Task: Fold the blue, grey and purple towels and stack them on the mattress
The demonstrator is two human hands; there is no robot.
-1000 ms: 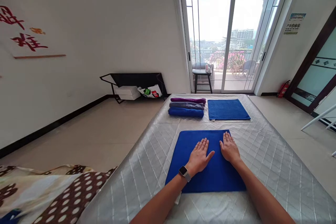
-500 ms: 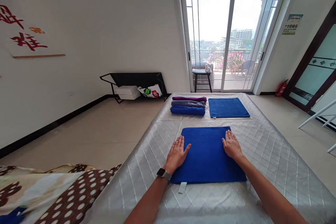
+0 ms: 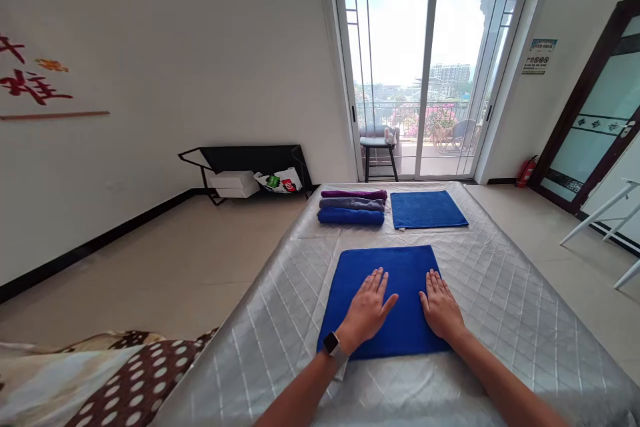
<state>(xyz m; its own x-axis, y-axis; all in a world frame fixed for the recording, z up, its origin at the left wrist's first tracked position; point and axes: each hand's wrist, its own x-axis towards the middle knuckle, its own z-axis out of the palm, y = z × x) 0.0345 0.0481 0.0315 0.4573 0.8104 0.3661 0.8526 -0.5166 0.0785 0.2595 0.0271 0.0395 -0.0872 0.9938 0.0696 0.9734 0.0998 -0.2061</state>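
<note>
A blue towel (image 3: 400, 267) lies spread flat on the silver quilted bed cover (image 3: 280, 307). My left hand (image 3: 367, 307), with a watch on its wrist, is over the towel's middle, palm down and fingers stretched out. My right hand (image 3: 441, 307) rests at the towel's right edge, also flat with fingers extended. Neither hand grips anything. Beyond the towel are three rolled or folded towels in a row: a blue one (image 3: 351, 216), a grey one (image 3: 353, 203) and a purple one (image 3: 354, 194). To their right another blue towel (image 3: 429, 209) lies flat.
A brown polka-dot blanket (image 3: 155, 373) is at the lower left. By the wall stands a black rack (image 3: 250, 159) with white boxes (image 3: 233, 183). Sliding glass doors (image 3: 425, 80) close the far side. A fire extinguisher (image 3: 526, 171) and white metal legs (image 3: 595, 217) are at the right.
My left hand has moved from the towel's left edge inward to its middle. My right hand has slid slightly nearer along the right edge. The camera view has shifted a little.
</note>
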